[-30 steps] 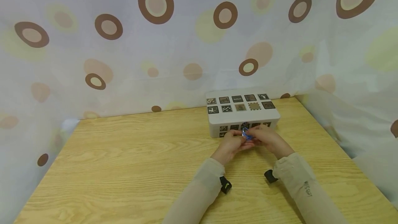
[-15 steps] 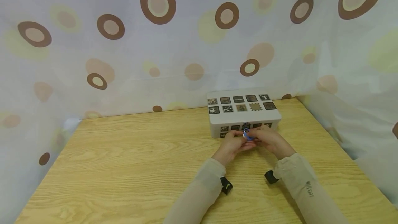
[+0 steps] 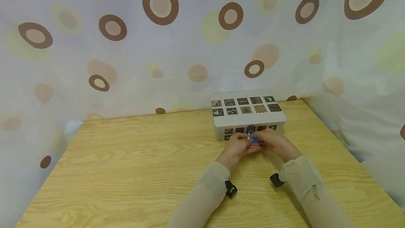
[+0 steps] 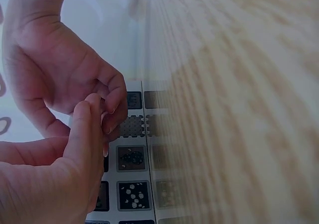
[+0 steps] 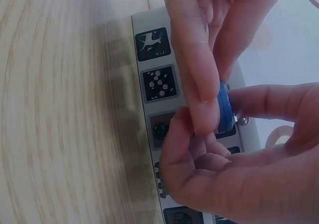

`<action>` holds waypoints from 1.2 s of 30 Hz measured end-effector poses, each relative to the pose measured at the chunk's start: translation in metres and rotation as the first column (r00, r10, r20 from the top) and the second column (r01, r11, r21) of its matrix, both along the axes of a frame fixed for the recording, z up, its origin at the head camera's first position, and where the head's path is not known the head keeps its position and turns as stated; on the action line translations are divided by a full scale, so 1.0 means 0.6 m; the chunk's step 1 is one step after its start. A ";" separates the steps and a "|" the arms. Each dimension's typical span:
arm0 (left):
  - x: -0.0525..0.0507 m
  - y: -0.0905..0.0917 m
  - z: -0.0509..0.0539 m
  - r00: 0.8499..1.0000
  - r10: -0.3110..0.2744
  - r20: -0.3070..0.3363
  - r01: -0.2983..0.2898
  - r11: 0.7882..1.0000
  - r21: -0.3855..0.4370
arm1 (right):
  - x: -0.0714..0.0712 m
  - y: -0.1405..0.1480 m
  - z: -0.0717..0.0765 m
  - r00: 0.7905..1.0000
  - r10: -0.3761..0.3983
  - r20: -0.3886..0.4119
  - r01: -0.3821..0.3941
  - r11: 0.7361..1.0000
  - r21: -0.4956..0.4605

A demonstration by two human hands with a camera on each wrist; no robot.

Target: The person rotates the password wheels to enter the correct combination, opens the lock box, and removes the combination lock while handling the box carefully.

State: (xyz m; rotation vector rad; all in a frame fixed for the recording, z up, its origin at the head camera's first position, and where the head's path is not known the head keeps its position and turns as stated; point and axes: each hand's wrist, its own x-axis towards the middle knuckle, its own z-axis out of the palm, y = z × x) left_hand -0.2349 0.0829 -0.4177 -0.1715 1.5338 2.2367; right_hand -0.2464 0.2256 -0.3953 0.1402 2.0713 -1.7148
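A small blue padlock (image 3: 252,137) is between my two hands, at the front of a white box (image 3: 250,117) covered in dark square pictures. My left hand (image 3: 235,149) pinches the padlock from the left, its fingers partly under it. From the right, my right hand (image 3: 275,143) holds it too, the thumb against its side in the right wrist view, where the padlock (image 5: 226,109) shows edge-on. Beside that thumb is a small metal knob (image 5: 243,121). Fingers cover most of the padlock, and I cannot tell whether it is fastened to the box.
The box stands on a wood-grain table (image 3: 136,164) towards its back right, close to a white curtain (image 3: 177,52) with brown and yellow circles. Black straps (image 3: 231,188) hang at both wrists, below beige sleeves (image 3: 202,194).
Both hands stay at the box front, still on the padlock, which tilts slightly between the fingers. The whole view has shifted a little; the box has not visibly moved.
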 end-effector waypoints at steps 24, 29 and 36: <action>-0.002 0.001 -0.001 1.000 -0.004 -0.007 0.003 1.000 -0.005 | -0.001 -0.002 -0.001 1.000 0.024 -0.004 -0.024 1.000 0.010; 0.000 0.000 0.000 1.000 -0.001 -0.008 0.000 1.000 -0.010 | 0.000 -0.001 -0.001 0.999 0.039 -0.029 -0.040 0.999 -0.008; 0.003 0.001 0.002 1.000 0.016 -0.002 -0.016 1.000 -0.017 | -0.001 0.000 -0.003 0.998 0.046 -0.049 -0.046 0.999 -0.008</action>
